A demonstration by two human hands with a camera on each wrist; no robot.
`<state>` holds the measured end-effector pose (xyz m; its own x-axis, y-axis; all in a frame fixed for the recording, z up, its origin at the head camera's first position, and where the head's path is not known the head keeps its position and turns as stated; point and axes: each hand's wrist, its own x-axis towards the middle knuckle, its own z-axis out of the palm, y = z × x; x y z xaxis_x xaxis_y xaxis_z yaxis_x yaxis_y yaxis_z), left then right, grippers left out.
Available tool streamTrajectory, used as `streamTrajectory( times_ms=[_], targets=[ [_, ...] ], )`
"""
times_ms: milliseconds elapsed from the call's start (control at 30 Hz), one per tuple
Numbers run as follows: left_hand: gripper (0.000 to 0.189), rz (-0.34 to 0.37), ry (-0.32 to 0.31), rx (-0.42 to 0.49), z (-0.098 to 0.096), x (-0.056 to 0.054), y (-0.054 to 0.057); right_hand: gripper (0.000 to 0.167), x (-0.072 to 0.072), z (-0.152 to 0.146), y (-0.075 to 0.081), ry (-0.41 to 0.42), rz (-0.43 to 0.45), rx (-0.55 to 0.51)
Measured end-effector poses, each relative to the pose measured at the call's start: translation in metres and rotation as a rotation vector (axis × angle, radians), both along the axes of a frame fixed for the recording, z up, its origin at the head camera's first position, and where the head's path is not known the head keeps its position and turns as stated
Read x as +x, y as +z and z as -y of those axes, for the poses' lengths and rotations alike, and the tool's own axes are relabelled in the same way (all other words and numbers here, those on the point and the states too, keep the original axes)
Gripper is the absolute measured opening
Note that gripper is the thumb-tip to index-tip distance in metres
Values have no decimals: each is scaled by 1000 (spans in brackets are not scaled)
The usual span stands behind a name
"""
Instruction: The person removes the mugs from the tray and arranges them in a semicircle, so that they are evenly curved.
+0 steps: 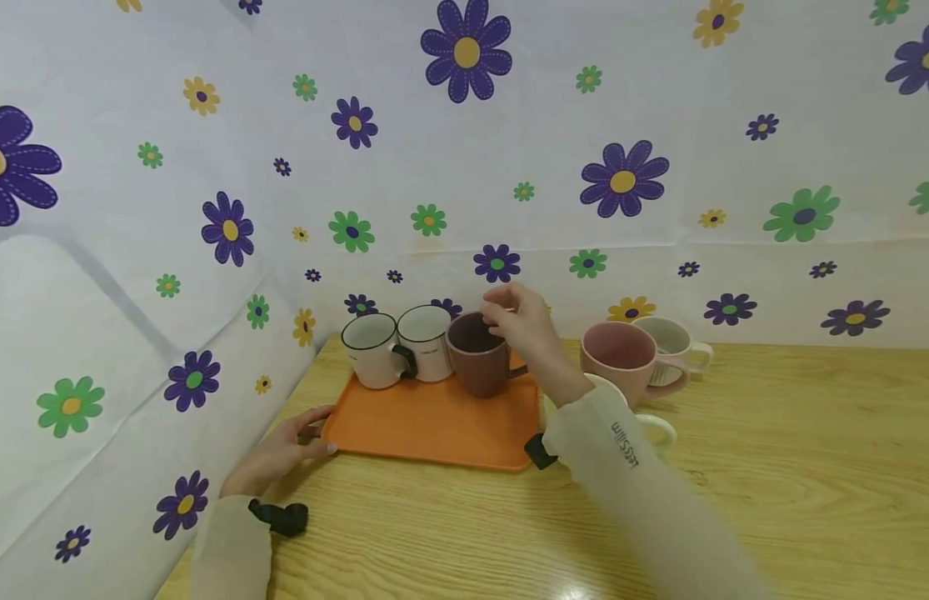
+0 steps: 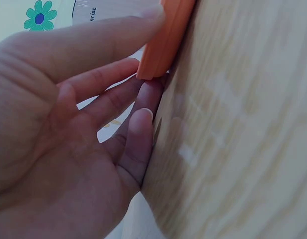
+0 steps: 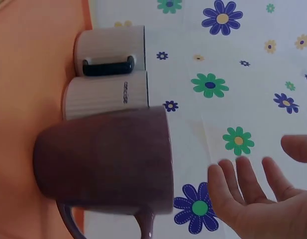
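Observation:
An orange tray (image 1: 434, 429) lies on the wooden table, and my left hand (image 1: 287, 446) holds its front left corner. In the left wrist view the thumb lies against the tray rim (image 2: 168, 40), with fingertips at its other side. Along the tray's back stand two white mugs with dark rims, the left one (image 1: 372, 360) and the middle one (image 1: 427, 346). To their right is an upright brown mug (image 1: 479, 367), its handle turned right. My right hand (image 1: 520, 321) hovers by its rim, fingers loosely bent; the right wrist view shows the hand (image 3: 267, 204) apart from the mug, holding nothing.
Right of the tray stand a pink mug (image 1: 617, 358), a pale mug (image 1: 670, 337) behind it, and a cream mug whose handle (image 1: 659, 429) shows past my right sleeve. A flower-printed cloth (image 1: 554, 125) hangs behind and at the left of the table (image 1: 809, 467).

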<state>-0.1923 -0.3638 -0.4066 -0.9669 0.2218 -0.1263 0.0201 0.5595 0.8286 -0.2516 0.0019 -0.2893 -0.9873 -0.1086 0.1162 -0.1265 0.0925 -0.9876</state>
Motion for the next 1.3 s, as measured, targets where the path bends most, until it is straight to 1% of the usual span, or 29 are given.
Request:
streamTrajectory(
  times_ms=[67, 267, 433, 533, 600, 700, 800, 867, 900, 967, 1033, 1167, 1233, 1300],
  targets=[
    [71, 1, 4, -7, 0, 0, 1, 28, -1, 4, -2, -55, 3, -37],
    [71, 7, 12, -16, -1, 0, 1, 27, -1, 15, -7, -206, -21, -60],
    [70, -16, 2, -16, -1, 1, 0, 24, -5, 17, -15, -296, -21, -85],
    [70, -11, 1, -12, -1, 1, 1, 23, -6, 17, -18, -311, -26, -44],
    [70, -5, 5, -13, -1, 1, 1, 23, -7, 16, -16, -294, -39, 23],
    [70, -14, -5, -21, 0, 1, 3, 23, -6, 12, -4, -235, -59, 169],
    [69, -29, -3, -28, 0, 0, 5, 25, -9, 4, 13, -112, -57, 340],
    [69, -32, -6, -28, 0, -1, 7, 28, -13, -4, 23, -7, -43, 444],
    [69, -30, -3, -32, 1, -1, 8, 29, -17, -8, 26, 45, -34, 479],
    [70, -26, -3, -25, 1, 0, 9, 32, -25, -16, 29, 122, 8, 503],
    [70, -18, -1, -28, 2, 0, 10, 34, -32, -21, 29, 153, 67, 496],
    [71, -9, 2, -29, 2, 1, 8, 40, -40, -22, 18, 149, 178, 474],
    [70, -11, 1, -26, 1, 2, 6, 42, -42, -21, 13, 149, 209, 488],
    [71, -12, -5, -18, 1, 2, 5, 44, -43, -21, 9, 161, 217, 498]
  ],
)
